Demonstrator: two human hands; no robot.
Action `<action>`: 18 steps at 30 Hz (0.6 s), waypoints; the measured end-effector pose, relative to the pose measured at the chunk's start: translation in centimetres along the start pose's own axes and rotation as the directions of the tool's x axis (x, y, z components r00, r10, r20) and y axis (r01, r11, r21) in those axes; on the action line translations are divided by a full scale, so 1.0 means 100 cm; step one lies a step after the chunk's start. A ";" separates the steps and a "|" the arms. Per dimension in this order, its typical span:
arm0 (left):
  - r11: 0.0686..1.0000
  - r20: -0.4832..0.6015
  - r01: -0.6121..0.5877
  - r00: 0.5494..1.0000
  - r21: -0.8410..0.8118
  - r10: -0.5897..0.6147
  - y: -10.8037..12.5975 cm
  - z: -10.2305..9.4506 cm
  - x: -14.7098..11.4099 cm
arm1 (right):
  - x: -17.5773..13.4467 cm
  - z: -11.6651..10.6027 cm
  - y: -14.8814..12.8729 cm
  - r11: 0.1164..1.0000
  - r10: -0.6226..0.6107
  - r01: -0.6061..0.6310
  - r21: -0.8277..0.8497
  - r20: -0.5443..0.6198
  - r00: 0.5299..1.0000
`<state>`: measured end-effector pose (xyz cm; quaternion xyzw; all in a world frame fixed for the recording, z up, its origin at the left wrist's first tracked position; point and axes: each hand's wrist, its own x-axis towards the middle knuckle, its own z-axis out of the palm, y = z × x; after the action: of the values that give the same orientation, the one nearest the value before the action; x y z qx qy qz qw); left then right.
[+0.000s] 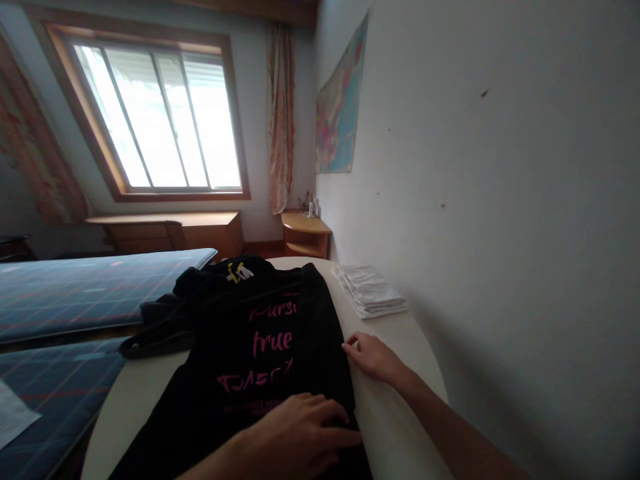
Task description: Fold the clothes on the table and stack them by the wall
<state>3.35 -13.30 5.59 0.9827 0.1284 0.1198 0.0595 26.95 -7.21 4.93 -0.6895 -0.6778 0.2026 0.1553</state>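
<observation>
A black shirt (320,320) with pink lettering lies spread on a round white table (395,413). Its right side is folded inward in a long strip that covers the ends of the words. My left hand (310,427) rests on the lower part of the shirt, fingers apart and reaching to the folded edge. Farther up that edge, my right hand (370,353) pinches the cloth between thumb and fingertips. Bunched dark cloth (165,323) lies at the shirt's upper left, with a yellow and white mark (240,272) near the top.
A stack of folded white cloth (370,291) sits at the table's far right, close to the wall (525,233). Beds with blue plaid covers (90,293) stand on the left. Behind are a corner shelf (306,223), a wooden desk (200,223) and a window (165,120).
</observation>
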 end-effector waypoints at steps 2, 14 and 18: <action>0.980 -0.003 -0.103 0.994 0.173 0.105 0.007 0.010 0.006 | 0.015 0.007 0.004 0.999 0.032 -0.033 -0.022 -0.017 0.999; 0.867 0.055 -0.417 0.906 0.272 0.419 0.009 0.055 0.048 | 0.042 0.021 -0.001 0.999 -0.009 0.013 0.044 -0.094 0.996; 0.904 0.016 -0.399 0.916 0.154 0.401 0.020 0.061 0.069 | 0.038 0.017 0.002 0.996 -0.021 0.027 0.082 -0.076 0.997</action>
<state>11.81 -13.89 1.48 0.9887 -0.0664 0.1270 -0.0433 26.28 -3.50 3.14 -0.6814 -0.6707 0.2025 0.2116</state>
